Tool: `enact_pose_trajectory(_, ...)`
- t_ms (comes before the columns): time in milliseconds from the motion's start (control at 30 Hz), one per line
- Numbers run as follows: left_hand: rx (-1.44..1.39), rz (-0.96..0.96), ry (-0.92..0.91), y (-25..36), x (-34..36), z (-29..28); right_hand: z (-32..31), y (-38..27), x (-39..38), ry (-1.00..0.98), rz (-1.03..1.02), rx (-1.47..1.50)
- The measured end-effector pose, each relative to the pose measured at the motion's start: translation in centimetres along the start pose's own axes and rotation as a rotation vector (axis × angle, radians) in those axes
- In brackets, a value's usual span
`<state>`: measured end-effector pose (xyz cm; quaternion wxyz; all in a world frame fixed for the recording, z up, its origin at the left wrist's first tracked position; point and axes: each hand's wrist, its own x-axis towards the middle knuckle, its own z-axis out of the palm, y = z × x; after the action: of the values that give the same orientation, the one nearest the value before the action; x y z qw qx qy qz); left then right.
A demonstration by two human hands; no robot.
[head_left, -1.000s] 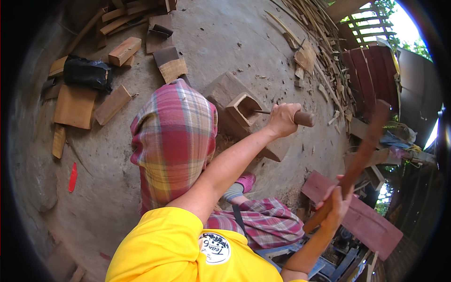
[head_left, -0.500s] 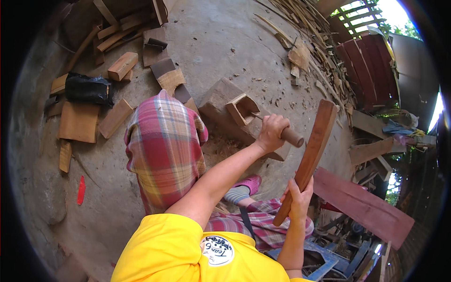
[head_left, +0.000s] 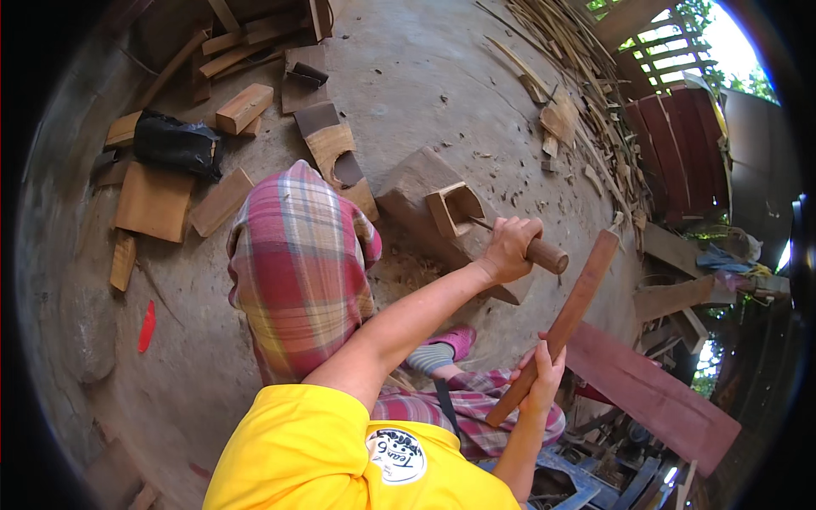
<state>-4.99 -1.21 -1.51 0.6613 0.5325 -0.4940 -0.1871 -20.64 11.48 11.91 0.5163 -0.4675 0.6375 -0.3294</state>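
Observation:
My left hand is closed around a chisel, whose round wooden handle sticks out past the fist to the right. Its thin metal blade points left into the opening of a small hollowed wooden block. That piece rests on a thick, weathered timber lying on the ground. In my right hand is a long, reddish-brown wooden bar, gripped near its lower end and slanting up to the right. A small gap shows between the bar and the end of the chisel handle.
At the left lie wooden blocks, a board and a black wrapped bundle. A wood piece with a round cut-out lies beyond my cloth-covered knee. Wood strips are heaped far right; a reddish plank sits near right.
The bar has swung downward, its upper end now lower and tilted further right; my right hand has dropped slightly. The left hand keeps the chisel at the hollowed block. The whole view has shifted a little.

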Motion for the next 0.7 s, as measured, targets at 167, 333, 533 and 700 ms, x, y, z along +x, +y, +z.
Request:
enact_pose_trajectory(167, -0.149, -0.035, -0.054, -0.5, 0.5, 0.6, 0.7, -0.8, 0.3, 0.002, -0.013, 0.005)
enact_pose_trajectory(333, -0.065, -0.039, 0.200, -0.8, 0.8, 0.9, 1.1, -1.3, 0.1, -0.022, -0.028, -0.024)
enact_pose_trajectory(533, -0.102, -0.045, 0.235, 0.3, 2.6, 0.1, 1.3, -2.1, 0.2, -0.053, -0.054, -0.013)
enact_pose_trajectory(700, -0.197, -0.033, 0.146, 0.6, 3.5, -0.1, 1.4, -2.6, 0.3, -0.057, -0.066, 0.040)
